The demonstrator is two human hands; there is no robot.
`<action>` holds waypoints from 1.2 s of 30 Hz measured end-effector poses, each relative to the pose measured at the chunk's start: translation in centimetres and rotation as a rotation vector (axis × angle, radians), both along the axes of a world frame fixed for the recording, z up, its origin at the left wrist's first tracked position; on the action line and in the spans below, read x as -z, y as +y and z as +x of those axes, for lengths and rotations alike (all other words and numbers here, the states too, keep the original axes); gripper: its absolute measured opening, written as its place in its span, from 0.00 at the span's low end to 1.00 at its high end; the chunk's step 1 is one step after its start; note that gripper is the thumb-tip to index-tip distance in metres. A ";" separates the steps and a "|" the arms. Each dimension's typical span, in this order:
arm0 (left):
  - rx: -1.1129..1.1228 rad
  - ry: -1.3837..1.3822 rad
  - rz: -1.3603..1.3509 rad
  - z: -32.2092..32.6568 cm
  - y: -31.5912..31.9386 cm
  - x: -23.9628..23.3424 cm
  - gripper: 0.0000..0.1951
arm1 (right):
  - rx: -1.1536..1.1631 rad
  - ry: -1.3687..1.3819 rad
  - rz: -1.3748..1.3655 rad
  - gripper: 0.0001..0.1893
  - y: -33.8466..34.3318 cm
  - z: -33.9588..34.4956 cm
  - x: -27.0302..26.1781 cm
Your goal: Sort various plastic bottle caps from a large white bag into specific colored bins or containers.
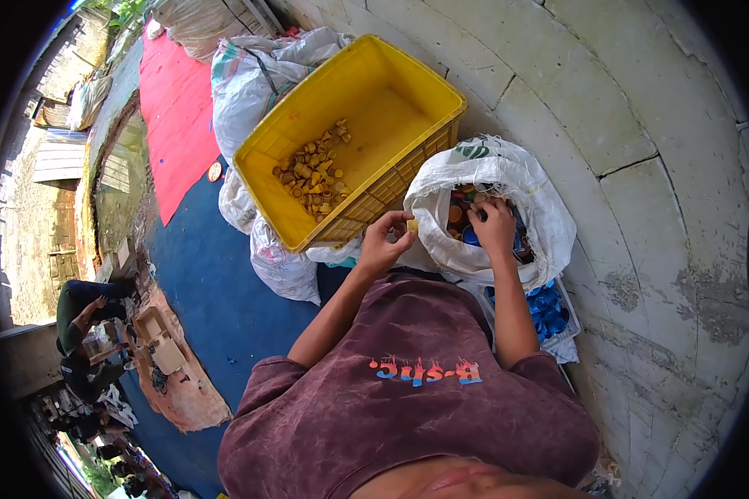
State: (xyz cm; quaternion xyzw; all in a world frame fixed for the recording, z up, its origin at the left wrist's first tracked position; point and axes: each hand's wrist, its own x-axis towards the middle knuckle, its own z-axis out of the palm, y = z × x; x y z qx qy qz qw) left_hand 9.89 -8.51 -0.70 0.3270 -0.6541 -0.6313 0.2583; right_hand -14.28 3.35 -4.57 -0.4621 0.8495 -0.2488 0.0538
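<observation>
Between the thumb and fingers of my left hand [384,244] is a small yellow plastic cap [412,226], held beside the rim of a white woven sack [430,234]. My right hand [494,228] reaches into the sack's rolled-down mouth, fingers bent among mixed plastic caps [455,214] in orange, blue and other colours. Whether its fingertips grip a cap is hidden. Left of the sack stands a deep yellow plastic crate [406,106]. A heap of yellow caps [315,178] lies on the crate's floor, towards its left end.
A white container of blue plastic pieces [548,312] sits behind the sack, near the concrete block wall [599,112]. Stuffed white sacks [243,93] flank the crate. Blue sheeting [218,299] and red sheeting [178,118] cover the ground. Other people [90,340] sit at far left by cardboard [168,355].
</observation>
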 end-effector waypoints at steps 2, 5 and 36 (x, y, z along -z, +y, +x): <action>-0.068 0.029 0.043 -0.3 0.0 0.1 0.15 | 0.037 -0.052 -0.252 0.13 0.1 0.8 -1.4; -0.172 0.081 0.100 -1.0 0.2 -0.8 0.15 | -0.108 -0.424 -0.354 0.12 -0.7 2.9 -5.5; -0.535 0.135 0.281 16.4 -8.0 1.8 0.21 | -0.825 -0.661 -0.149 0.09 -19.2 22.9 -6.1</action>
